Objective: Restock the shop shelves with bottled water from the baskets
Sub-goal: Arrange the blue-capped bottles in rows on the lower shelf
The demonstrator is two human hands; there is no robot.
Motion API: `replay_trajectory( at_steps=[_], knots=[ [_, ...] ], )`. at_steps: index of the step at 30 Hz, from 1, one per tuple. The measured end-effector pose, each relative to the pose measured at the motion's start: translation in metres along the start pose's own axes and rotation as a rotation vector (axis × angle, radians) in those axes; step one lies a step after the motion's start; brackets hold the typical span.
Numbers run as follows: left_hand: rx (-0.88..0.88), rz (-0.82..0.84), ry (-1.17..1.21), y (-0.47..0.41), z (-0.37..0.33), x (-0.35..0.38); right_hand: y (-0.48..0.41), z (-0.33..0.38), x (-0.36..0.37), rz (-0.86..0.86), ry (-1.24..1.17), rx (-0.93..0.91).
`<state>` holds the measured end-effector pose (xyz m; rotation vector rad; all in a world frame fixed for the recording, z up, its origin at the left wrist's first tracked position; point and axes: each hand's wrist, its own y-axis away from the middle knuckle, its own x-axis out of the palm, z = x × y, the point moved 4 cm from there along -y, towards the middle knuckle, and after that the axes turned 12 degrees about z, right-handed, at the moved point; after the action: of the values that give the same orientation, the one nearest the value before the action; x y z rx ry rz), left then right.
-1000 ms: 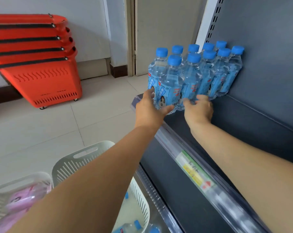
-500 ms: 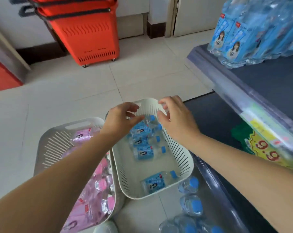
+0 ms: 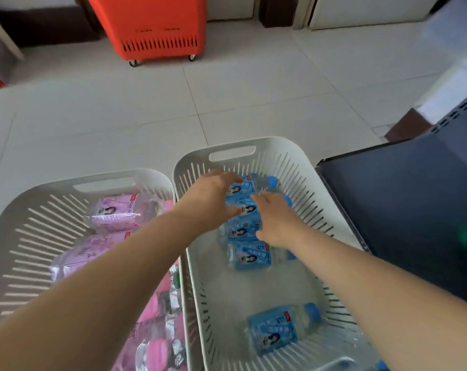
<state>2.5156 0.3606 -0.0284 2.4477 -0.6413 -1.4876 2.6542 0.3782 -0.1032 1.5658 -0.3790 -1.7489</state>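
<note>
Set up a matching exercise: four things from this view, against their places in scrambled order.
Things:
1. red wheeled basket
2. lone blue-label bottle
3. pink-label bottles
4. dark shelf

Places:
a. in the left white basket
b. near end of the right white basket
c. right of both white baskets
d. on the floor beyond both white baskets

Pairs: 1-d, 2-b, 3-a, 4-c

The left hand (image 3: 209, 202) and right hand (image 3: 276, 223) reach, fingers extended, over blue-labelled bottles (image 3: 249, 257) in the white basket (image 3: 232, 145); the pink-stock basket (image 3: 26, 236) lies at 9 o'clock and the red basket (image 3: 152, 25) at 12 o'clock.
</note>
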Motion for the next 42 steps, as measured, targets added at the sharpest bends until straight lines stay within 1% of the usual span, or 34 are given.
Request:
replay_trajectory(
  at_steps=[2, 3, 7, 9, 12, 14, 16, 21, 23, 25, 26, 27, 28, 29, 30, 31, 32, 33, 34, 37, 39, 40, 42],
  knots=[
    [0.009, -0.002, 0.037, -0.008, 0.005, 0.005, -0.016, -0.002, 0.008, 0.032, 0.071, 0.010],
    [0.016, 0.001, 0.045, -0.009, 0.007, 0.008, -0.021, -0.003, 0.014, 0.020, 0.119, 0.014],
    [0.028, 0.008, 0.059, -0.010, 0.013, 0.016, -0.024, -0.003, 0.020, -0.215, 0.336, -0.003],
    [0.027, -0.001, 0.064, -0.012, 0.016, 0.017, -0.026, 0.003, 0.015, -0.269, 0.380, -0.028],
    [0.017, 0.014, 0.027, -0.012, 0.016, 0.024, -0.030, 0.006, 0.009, -0.234, 0.325, -0.042],
    [-0.017, 0.048, -0.104, -0.010, 0.014, 0.030, -0.027, 0.003, 0.003, -0.228, 0.231, -0.054],
    [-0.047, 0.065, -0.203, -0.010, 0.014, 0.034, -0.017, 0.004, -0.005, -0.245, 0.150, -0.131],
    [-0.107, 0.034, -0.227, -0.009, 0.010, 0.032, 0.017, 0.026, -0.036, -0.326, 0.031, -0.358],
    [-0.135, -0.039, -0.176, -0.007, 0.010, 0.029, 0.025, 0.034, -0.047, -0.342, 0.051, -0.414],
    [-0.137, -0.146, -0.122, -0.006, 0.011, 0.024, 0.028, 0.038, -0.057, -0.391, 0.162, -0.420],
    [-0.128, -0.202, -0.105, -0.005, 0.012, 0.022, 0.028, 0.036, -0.063, -0.462, 0.198, -0.407],
    [-0.115, -0.262, -0.085, -0.003, 0.012, 0.020, 0.027, 0.031, -0.070, -0.557, 0.163, -0.363],
    [-0.100, -0.325, -0.053, -0.001, 0.012, 0.017, 0.028, 0.023, -0.077, -0.666, 0.043, -0.283],
    [-0.081, -0.391, -0.006, 0.002, 0.011, 0.015, 0.028, 0.011, -0.082, -0.766, -0.133, -0.180],
    [-0.063, -0.461, 0.055, 0.004, 0.010, 0.012, 0.025, -0.003, -0.082, -0.820, -0.321, -0.069],
    [-0.050, -0.527, 0.123, 0.007, 0.010, 0.009, 0.020, -0.015, -0.076, -0.813, -0.447, 0.039],
    [-0.047, -0.585, 0.189, 0.009, 0.010, 0.007, 0.011, -0.024, -0.067, -0.752, -0.474, 0.120],
    [-0.052, -0.628, 0.249, 0.011, 0.011, 0.005, -0.001, -0.028, -0.056, -0.667, -0.430, 0.144],
    [-0.059, -0.660, 0.303, 0.013, 0.012, 0.003, -0.011, -0.027, -0.046, -0.578, -0.370, 0.110],
    [-0.060, -0.707, 0.451, 0.015, 0.015, 0.001, -0.039, -0.010, -0.026, -0.326, -0.194, -0.089],
    [-0.056, -0.721, 0.521, 0.015, 0.018, 0.000, -0.055, -0.001, -0.018, -0.170, -0.035, -0.111],
    [-0.055, -0.726, 0.543, 0.015, 0.019, 0.000, -0.061, 0.002, -0.015, -0.138, 0.035, -0.102],
    [-0.051, -0.727, 0.567, 0.015, 0.020, 0.000, -0.066, 0.004, -0.014, -0.152, 0.159, -0.043]
  ],
)
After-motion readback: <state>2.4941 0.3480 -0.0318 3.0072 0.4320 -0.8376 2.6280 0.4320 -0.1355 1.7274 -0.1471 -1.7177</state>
